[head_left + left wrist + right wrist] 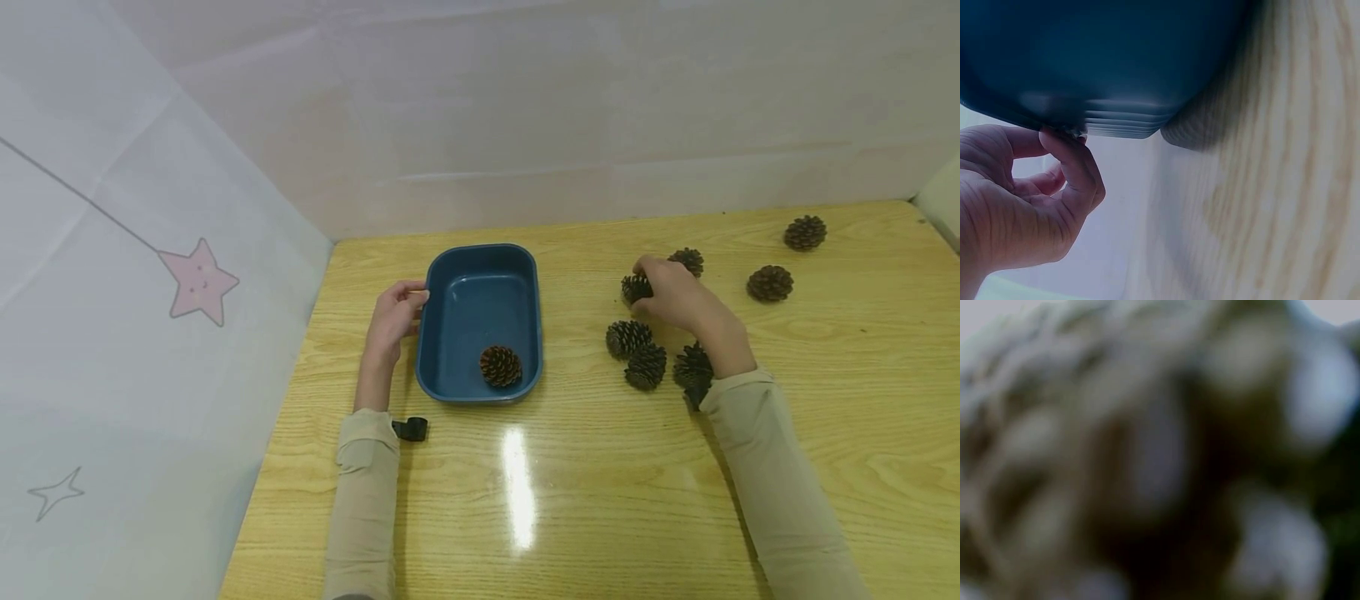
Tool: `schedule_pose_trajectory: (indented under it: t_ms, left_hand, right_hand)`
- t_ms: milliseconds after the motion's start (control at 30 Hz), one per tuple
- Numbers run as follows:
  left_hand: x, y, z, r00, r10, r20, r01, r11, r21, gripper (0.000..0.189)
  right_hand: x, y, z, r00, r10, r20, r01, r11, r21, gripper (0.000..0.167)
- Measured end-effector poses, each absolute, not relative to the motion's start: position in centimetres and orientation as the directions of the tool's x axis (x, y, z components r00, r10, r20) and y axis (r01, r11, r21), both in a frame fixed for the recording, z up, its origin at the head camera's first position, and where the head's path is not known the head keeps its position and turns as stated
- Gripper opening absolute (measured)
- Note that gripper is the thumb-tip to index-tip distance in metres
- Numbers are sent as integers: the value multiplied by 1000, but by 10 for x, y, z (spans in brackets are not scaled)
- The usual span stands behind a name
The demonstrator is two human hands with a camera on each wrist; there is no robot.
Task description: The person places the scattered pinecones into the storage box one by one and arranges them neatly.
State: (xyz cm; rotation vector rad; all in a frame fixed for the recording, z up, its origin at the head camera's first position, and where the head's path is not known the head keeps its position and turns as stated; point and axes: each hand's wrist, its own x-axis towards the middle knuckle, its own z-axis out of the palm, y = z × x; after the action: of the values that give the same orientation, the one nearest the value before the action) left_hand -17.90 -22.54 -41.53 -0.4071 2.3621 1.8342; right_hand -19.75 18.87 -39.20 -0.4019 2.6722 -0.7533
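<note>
A deep blue rectangular tray [480, 321] stands on the wooden table, with one brown pine cone [500, 367] lying in its near right corner. At the tray's left side my left hand [395, 317] holds the rim with bent fingers [1079, 165] and thumb. To the right, my right hand [675, 292] reaches down and grips a dark pine cone [635, 289] between thumb and fingers. Just nearer lie two more pine cones, one [628, 339] beside another [646, 367]. Blurred pine cone scales [1147, 450] fill the right wrist view, hiding that hand there.
One pine cone [687, 262] lies behind my right hand, and another [693, 365] sits beside the right wrist. Farther right are two pine cones, one [770, 284] nearer than the other [806, 233]. A white sheet [525, 125] rises along the table's back edge.
</note>
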Motion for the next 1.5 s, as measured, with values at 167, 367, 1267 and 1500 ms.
schedule_pose_trajectory:
  t_ms: [167,367,1267,1500]
  left_hand:
    - [-179,-226,-415,-957,-135,-258,-283,227,932,38]
    - [-178,-226,-415,-957,-134,-256,-281,226,933,38]
    - [-179,-227,-418,-957,-136,-256,-282,234,930,37]
    - [-179,-226,-417,-957,-136,-257,-283,238,929,38]
  right_hand:
    - [-198,189,-391,-913,-344,-221,-173,815,-553,63]
    - [-198,187,-389,-927,-327,-184,-184,823,-538,64]
    - [-194,186,-383,-948,-305,-89,-214,819,-532,61]
    - [-194,186,-383,-948,-307,-80,-215,808,-548,62]
